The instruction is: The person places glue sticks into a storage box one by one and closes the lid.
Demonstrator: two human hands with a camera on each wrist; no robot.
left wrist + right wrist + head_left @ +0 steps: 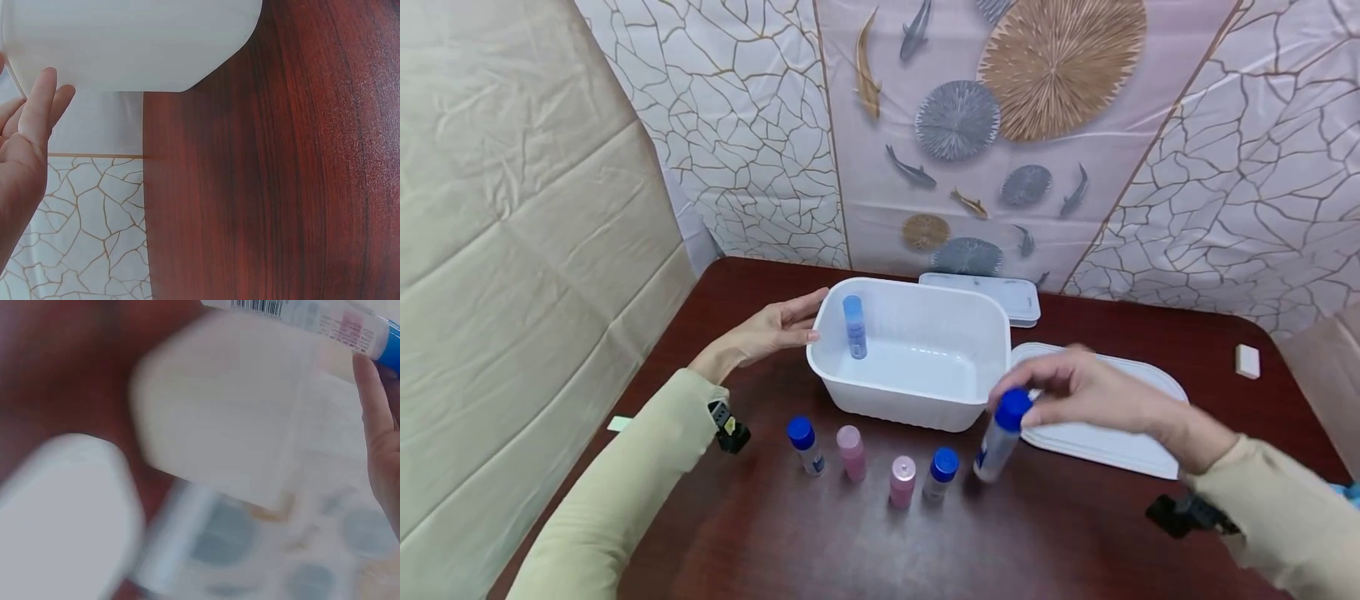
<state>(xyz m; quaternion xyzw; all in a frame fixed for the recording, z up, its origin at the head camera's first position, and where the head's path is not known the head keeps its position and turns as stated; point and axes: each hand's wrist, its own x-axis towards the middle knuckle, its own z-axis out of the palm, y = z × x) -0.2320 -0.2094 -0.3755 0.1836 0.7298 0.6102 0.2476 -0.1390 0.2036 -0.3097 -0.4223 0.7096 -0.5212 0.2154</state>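
Observation:
My right hand (1090,396) pinches a small clear bottle with a blue cap (997,437) by its cap, in front of the right end of a white plastic tub (895,402). In the right wrist view the bottle (340,325) shows a barcode and a printed label. My left hand (767,335) lies at the tub's left end, fingers extended along the rim and outer wall. A light-blue-capped bottle (854,329) stands inside the tub at the left. Before the tub stand two blue-capped bottles (811,457) and two pink bottles (902,483).
A white lid (1120,450) lies right of the tub, partly under my right hand in the head view. Behind the tub is another white lid-like piece (1022,304). A small white block (1247,362) sits at the far right of the dark wooden table (760,533).

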